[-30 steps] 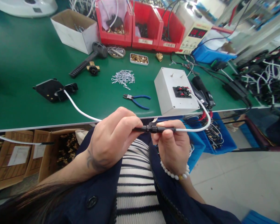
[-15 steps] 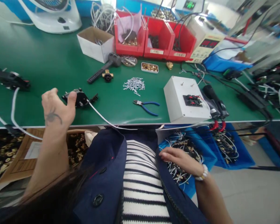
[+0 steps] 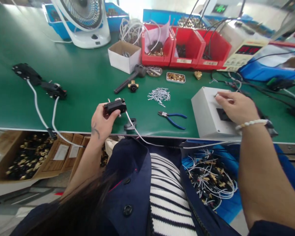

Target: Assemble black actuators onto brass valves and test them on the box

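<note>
My left hand (image 3: 102, 119) grips a small black part (image 3: 115, 106) just above the green bench (image 3: 88, 82). A white cable (image 3: 137, 132) runs from that part over the bench edge toward my lap. My right hand (image 3: 233, 106) rests on top of the white switch box (image 3: 206, 114), fingers curled over its black terminal block, fingertips at a small toggle. Blue-handled pliers (image 3: 173, 117) lie between my hands, with a pile of small metal clips (image 3: 159, 94) behind them.
Two more black parts with white cables (image 3: 39, 83) lie at the left. A white fan (image 3: 86, 23), a cardboard box (image 3: 124, 55), red bins (image 3: 186, 49) and a meter (image 3: 243, 52) line the back. Cartons of brass parts (image 3: 31, 154) and a blue bin of wired parts (image 3: 211, 177) sit below the bench.
My left hand has picked up the black part from the bench. My right hand has risen from the blue bin below to the top of the white box. The view has tilted up and left.
</note>
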Action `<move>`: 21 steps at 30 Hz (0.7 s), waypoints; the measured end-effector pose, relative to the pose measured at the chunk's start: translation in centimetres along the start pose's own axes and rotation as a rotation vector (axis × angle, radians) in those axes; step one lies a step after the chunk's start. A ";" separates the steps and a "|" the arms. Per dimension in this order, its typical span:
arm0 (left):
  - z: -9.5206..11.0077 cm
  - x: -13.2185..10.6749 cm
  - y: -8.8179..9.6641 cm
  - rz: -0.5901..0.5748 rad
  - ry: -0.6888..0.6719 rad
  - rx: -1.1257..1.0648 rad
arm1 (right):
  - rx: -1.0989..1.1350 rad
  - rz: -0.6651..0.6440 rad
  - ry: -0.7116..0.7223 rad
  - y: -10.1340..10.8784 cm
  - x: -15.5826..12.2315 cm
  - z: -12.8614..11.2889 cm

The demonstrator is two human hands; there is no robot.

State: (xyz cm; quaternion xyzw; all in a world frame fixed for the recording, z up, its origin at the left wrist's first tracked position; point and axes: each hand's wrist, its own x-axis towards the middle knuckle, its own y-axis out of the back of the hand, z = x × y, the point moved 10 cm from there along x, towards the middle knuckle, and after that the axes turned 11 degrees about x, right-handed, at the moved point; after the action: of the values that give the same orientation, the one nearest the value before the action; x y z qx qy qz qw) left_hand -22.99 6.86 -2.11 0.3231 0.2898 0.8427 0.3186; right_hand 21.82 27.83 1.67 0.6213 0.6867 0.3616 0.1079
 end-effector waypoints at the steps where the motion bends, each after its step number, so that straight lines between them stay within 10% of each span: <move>1: 0.0 -0.1 -0.3 -0.017 0.000 -0.033 | -0.009 0.001 0.024 0.0 -0.1 -0.2; 6: -1.0 0.0 -0.7 -0.041 0.027 -0.028 | 0.076 0.193 0.188 2.0 -4.9 -5.4; 10: -1.4 0.7 -0.1 -0.020 0.022 0.001 | 0.100 -0.414 0.338 -6.7 -12.3 -9.1; 12: -1.2 1.0 -0.1 -0.030 0.007 0.011 | -0.024 -0.663 0.315 -11.5 -16.3 -7.1; 15: -0.9 1.3 -0.2 -0.048 -0.031 0.046 | -0.221 -0.668 0.285 -15.5 -18.8 -2.1; 21: -1.5 2.1 1.0 -0.014 -0.071 0.200 | -0.211 -0.648 0.286 -17.3 -19.8 1.9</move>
State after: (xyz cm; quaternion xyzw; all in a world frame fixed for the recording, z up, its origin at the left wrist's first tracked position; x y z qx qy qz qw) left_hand -25.65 7.37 -1.61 0.3808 0.3635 0.7952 0.3008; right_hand 13.60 10.69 -16.56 0.3002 0.8150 0.4604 0.1833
